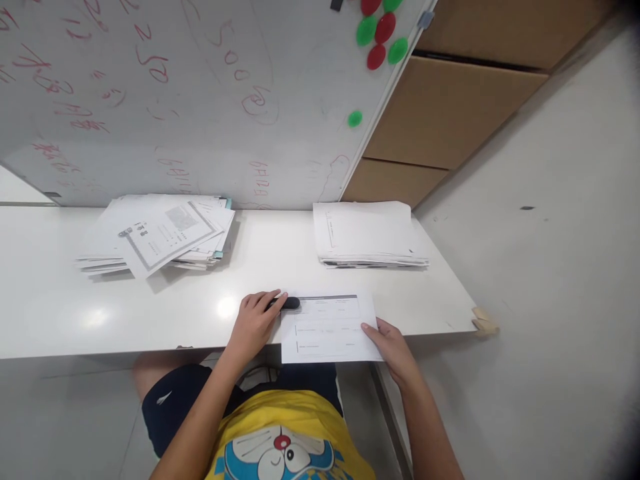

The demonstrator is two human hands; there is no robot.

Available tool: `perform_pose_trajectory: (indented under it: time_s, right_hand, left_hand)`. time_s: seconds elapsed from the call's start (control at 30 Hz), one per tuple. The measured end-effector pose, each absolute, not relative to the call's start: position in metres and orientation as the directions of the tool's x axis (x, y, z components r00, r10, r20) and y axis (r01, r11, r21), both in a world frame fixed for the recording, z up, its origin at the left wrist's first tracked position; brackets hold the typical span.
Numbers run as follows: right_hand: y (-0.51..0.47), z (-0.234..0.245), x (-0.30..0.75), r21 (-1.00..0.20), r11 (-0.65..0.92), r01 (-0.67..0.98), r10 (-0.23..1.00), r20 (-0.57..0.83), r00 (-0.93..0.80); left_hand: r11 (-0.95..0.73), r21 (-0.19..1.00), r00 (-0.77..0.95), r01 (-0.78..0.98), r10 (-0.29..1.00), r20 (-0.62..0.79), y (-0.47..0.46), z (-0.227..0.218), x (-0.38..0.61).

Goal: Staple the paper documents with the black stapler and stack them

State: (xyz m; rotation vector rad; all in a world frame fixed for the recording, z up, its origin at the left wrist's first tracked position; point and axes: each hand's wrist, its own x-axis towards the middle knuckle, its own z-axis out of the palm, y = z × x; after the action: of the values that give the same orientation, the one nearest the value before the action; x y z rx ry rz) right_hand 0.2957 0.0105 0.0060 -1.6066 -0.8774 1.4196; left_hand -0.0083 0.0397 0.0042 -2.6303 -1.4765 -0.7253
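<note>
A printed white sheet lies at the table's front edge, its lower part jutting out over my lap. My right hand pinches it by the right edge, thumb on top. At the upper left corner of the paper, my left hand grips a small black stapler, whose rounded end rests over that corner. The fingers hide the rest of the stapler. Whether more sheets lie under the top one, I cannot tell.
On the white table stand a messy paper pile at left and a neater paper stack at right. Behind rises a whiteboard with red writing and round magnets. Cardboard boxes and a wall bound the right.
</note>
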Motion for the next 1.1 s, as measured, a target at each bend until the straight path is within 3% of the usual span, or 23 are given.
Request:
perform_pose_trajectory:
  time_s: [0.13, 0.33, 0.67, 0.77, 0.87, 0.93, 1.0, 1.1]
  right_hand:
    - [0.006, 0.007, 0.295, -0.892, -0.452, -0.013, 0.881, -0.448, 0.152]
    - [0.006, 0.005, 0.293, -0.888, -0.46, 0.002, 0.872, -0.451, 0.189]
    - [0.023, -0.001, 0.292, -0.944, -0.329, 0.031, 0.935, -0.321, 0.151]
    - [0.022, -0.001, 0.309, -0.944, -0.324, 0.066, 0.932, -0.306, 0.196]
    - [0.028, 0.009, 0.335, -0.954, -0.28, 0.104, 0.914, -0.232, 0.334]
    - [0.041, 0.021, 0.352, -0.97, -0.192, 0.153, 0.89, -0.106, 0.443]
    - [0.066, 0.035, 0.364, -0.949, -0.122, 0.29, 0.866, 0.041, 0.499]
    - [0.12, 0.051, 0.372, -0.801, -0.162, 0.576, 0.861, 0.171, 0.48]
  left_hand:
    - [-0.6, 0.08, 0.52, 0.796, 0.746, 0.416, 0.039, 0.006, -0.001]
    - [-0.608, 0.157, 0.503, 0.778, 0.754, 0.423, 0.033, 0.002, 0.015]
    - [-0.616, 0.097, 0.501, 0.782, 0.714, 0.489, 0.032, 0.007, 0.016]
    - [-0.604, 0.128, 0.481, 0.787, 0.73, 0.486, 0.031, 0.01, 0.008]
    - [-0.515, 0.163, 0.352, 0.842, 0.752, 0.557, 0.034, 0.019, -0.026]
    - [-0.392, 0.166, 0.201, 0.905, 0.739, 0.643, 0.043, 0.027, -0.065]
    - [-0.24, 0.164, 0.068, 0.957, 0.733, 0.677, 0.057, 0.035, -0.109]
    - [-0.069, 0.129, -0.023, 0.989, 0.797, 0.603, 0.081, 0.04, -0.167]
